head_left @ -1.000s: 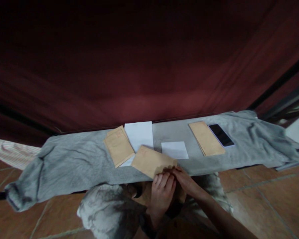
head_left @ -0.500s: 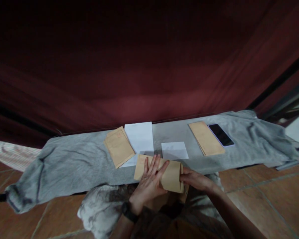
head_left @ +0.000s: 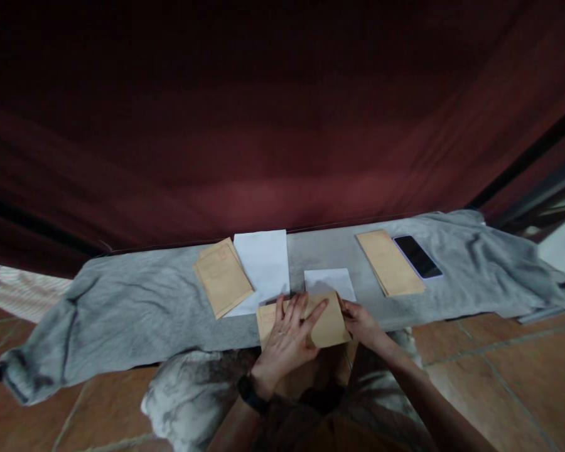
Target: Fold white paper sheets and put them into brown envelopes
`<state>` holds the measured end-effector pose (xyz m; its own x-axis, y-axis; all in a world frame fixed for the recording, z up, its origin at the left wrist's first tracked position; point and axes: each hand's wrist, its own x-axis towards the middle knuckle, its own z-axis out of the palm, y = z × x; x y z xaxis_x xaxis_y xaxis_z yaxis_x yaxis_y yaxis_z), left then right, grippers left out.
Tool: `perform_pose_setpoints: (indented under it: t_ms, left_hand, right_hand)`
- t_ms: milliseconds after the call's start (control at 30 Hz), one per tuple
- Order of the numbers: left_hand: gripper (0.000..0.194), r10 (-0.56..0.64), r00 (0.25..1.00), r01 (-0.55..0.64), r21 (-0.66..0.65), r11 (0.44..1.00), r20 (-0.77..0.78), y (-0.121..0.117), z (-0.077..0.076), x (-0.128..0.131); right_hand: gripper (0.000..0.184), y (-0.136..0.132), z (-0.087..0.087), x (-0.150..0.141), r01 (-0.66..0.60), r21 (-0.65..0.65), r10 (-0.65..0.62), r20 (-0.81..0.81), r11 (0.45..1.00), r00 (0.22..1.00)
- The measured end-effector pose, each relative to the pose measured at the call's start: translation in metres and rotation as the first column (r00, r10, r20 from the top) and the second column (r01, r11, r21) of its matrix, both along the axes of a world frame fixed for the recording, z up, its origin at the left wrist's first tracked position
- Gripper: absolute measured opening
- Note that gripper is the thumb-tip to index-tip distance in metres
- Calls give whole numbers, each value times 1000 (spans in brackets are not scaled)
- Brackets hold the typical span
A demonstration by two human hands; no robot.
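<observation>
A brown paper envelope [head_left: 332, 323] lies at the front edge of the cloth-covered surface, partly over a small white sheet of paper [head_left: 329, 282]. My left hand [head_left: 289, 333] rests flat on the envelope with its fingers spread, a dark band at the wrist. My right hand [head_left: 360, 323] grips the envelope's right end, its fingertips partly hidden behind the paper. That end is lifted a little from the surface.
Several brown envelopes [head_left: 223, 276] overlap a large white sheet [head_left: 266, 260] on the left. More brown envelopes [head_left: 390, 260] lie on the right beside a phone [head_left: 419, 257]. A grey cloth [head_left: 145, 307] covers the surface; a dark red curtain [head_left: 282, 157] hangs behind.
The envelope's right end has swung away from me and looks flatter than before. My right hand has shifted slightly up with it, while the left stays spread on the paper.
</observation>
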<state>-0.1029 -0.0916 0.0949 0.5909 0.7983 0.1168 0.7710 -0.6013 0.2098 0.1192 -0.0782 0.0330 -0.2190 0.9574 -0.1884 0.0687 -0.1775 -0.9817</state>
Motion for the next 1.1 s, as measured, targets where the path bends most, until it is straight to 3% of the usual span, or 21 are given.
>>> perform_pose_setpoints:
  t_ms: [167,267,367,533,667,733,833,933,1100]
  left_hand:
    - [104,23,999,-23,34,999,-22,-3,0,3]
    - [105,27,999,-26,49,998,-35,-5,-2,4]
    - [103,50,998,-47,68,997,-40,-5,-5,4]
    - [101,77,996,-72,103,992,-44,-4,-12,2]
    - [99,63,997,-56,122,991,-53,-5,-16,1]
    - [98,45,997,-37,123,992,-58,-7,-17,1]
    - [97,18,998,-10,123,992,-60,-9,-16,3]
    - [97,2,999,2,108,994,-37,-9,-16,2]
    - [103,21,1000,-21,76,997,-11,-5,-16,-8]
  right_hand:
    - [14,1,-4,4,61,139,-102,315,988,944]
    - [19,-2,3,9,92,331,-270,544,939,794]
    - [25,-5,15,12,93,474,-407,620,875,671]
    - [33,-7,30,9,-38,329,-152,531,944,834]
    - [42,-7,29,5,26,216,-106,369,976,923]
    - [41,-7,27,3,-20,131,-14,253,991,967]
    - [41,-6,23,-1,-121,40,118,71,992,990]
    - [43,-6,20,-4,-110,7,110,-55,994,992]
    - [39,-7,19,-1,-100,4,101,-36,995,994]
